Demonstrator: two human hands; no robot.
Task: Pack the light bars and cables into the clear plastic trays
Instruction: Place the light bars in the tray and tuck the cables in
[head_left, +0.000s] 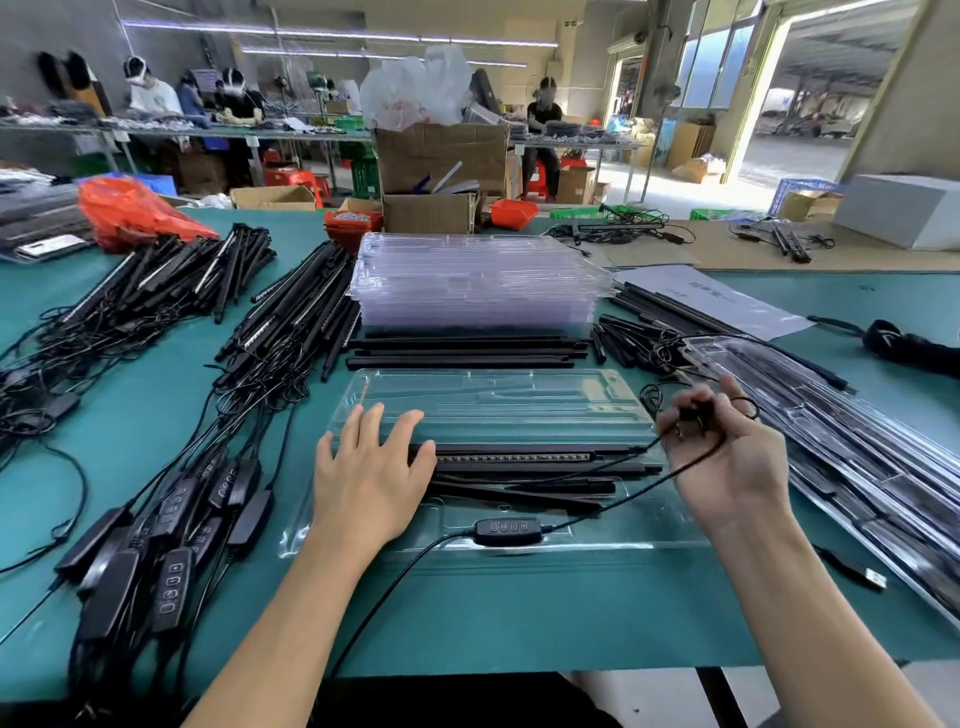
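Black inline controller (506, 531) lay at near edge of the open clear tray (498, 405), its cable (613, 499) running up to the right hand (727, 457), which pinched the coiled cable end with curled fingers. Left hand (371, 473) lay flat, fingers straight, pressing the left end of the light bars (519, 458) seated in tray. Stack of empty trays (478, 280) stood behind; loose bars (291, 312) piled left on the green table (519, 613).
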